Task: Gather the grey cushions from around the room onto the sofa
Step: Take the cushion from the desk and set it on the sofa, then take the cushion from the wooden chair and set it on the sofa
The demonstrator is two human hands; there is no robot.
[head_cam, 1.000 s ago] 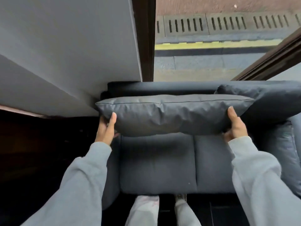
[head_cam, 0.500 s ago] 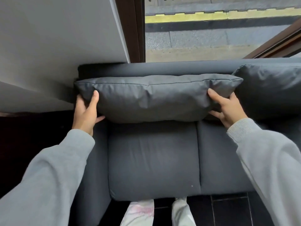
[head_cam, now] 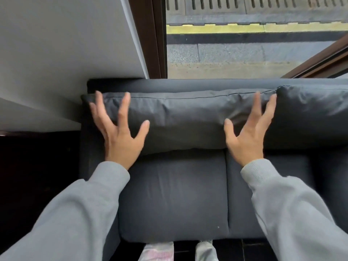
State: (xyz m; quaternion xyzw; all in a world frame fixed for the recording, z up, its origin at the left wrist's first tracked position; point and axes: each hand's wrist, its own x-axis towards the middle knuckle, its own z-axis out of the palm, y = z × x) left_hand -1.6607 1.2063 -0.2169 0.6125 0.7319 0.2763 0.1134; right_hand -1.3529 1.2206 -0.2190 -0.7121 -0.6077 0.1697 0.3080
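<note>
A long grey cushion (head_cam: 184, 117) stands on the dark grey sofa (head_cam: 173, 200), leaning against the backrest at the sofa's left end. A second grey cushion (head_cam: 312, 113) stands right beside it, touching its right end. My left hand (head_cam: 118, 132) is spread flat with fingers apart over the left part of the long cushion. Over its right part is my right hand (head_cam: 248, 132), spread the same way. Neither hand grips anything.
A grey wall (head_cam: 66, 44) stands behind the sofa's left end. A dark window frame (head_cam: 150, 34) and glass with pavement outside lie behind the backrest. Dark floor (head_cam: 37, 166) lies left of the sofa. My legs show at the bottom edge.
The cushion went from held in the air down onto the seat against the backrest. Both hands let go of its ends and now lie open on its front.
</note>
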